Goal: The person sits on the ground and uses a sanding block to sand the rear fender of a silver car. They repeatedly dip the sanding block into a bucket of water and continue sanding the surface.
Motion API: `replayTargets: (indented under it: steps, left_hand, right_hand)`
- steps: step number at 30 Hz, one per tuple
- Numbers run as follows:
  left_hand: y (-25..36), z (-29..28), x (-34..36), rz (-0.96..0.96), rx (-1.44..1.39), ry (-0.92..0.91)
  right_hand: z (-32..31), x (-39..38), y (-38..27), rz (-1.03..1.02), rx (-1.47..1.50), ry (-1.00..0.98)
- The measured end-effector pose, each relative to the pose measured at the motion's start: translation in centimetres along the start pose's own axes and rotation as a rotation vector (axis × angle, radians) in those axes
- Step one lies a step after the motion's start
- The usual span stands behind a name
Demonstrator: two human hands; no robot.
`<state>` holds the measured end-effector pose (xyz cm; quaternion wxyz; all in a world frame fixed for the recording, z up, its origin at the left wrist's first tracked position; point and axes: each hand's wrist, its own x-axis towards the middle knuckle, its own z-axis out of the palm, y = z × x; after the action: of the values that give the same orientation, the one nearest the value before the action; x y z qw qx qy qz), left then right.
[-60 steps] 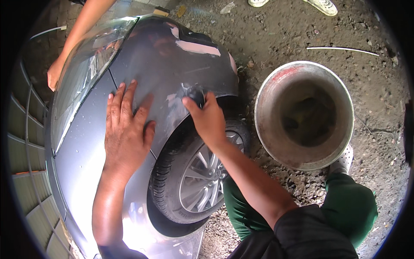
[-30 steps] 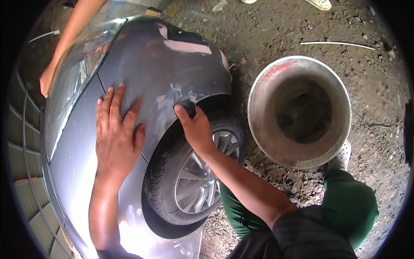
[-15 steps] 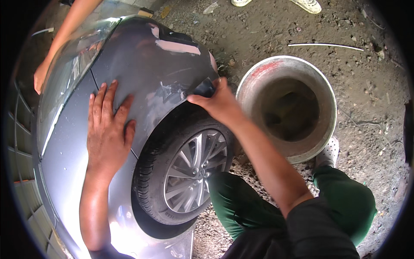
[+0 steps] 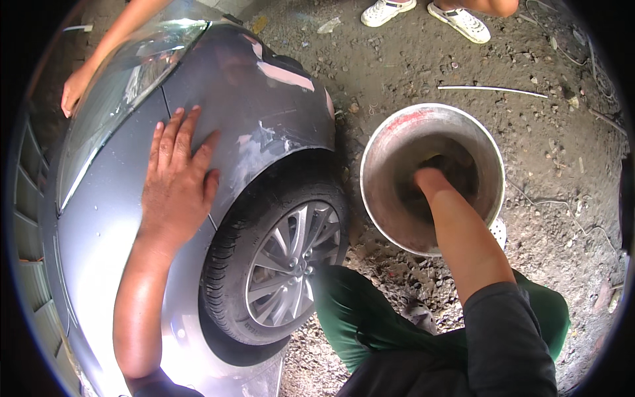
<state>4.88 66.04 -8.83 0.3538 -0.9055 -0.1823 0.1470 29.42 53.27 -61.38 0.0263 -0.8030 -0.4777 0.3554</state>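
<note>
My left hand (image 4: 177, 180) lies flat with fingers spread on the grey car fender (image 4: 264, 112), just left of the wheel arch. The fender shows dull sanded patches and pale filler spots above the tyre (image 4: 278, 264). My right hand (image 4: 430, 180) reaches down into a round metal bucket (image 4: 390, 139) standing on the dirt to the right of the wheel. Its fingers are sunk in the dark bottom of the bucket, so I cannot see whether they hold anything.
Another person's hand (image 4: 74, 89) rests on the car near the headlight (image 4: 126, 79) at upper left. White shoes (image 4: 423, 13) of a bystander stand at the top. The ground is gravelly dirt with a thin white rod (image 4: 493, 88). My knees in green trousers (image 4: 370, 317) are by the wheel.
My right hand has left the edge of the wheel arch and swung right, down into the bucket. My left hand has stayed flat on the fender.
</note>
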Motion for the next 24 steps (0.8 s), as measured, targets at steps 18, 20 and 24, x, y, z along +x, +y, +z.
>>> replayTargets:
  steps: [18, 20, 24]
  left_hand:
    - [0.2, -0.2, 0.2, 0.007, 0.015, 0.002]
    - [0.1, -0.2, 0.1, 0.02, 0.024, 0.015]
    - [0.2, -0.4, 0.2, 0.018, 0.028, 0.016]
  right_hand:
    - [-12.4, -16.2, -29.3, -0.579, 1.152, 0.912]
    - [-10.8, -16.0, -31.0, -0.552, 1.132, 0.947]
    - [-8.8, -13.7, -31.4, -0.588, 1.021, 1.094]
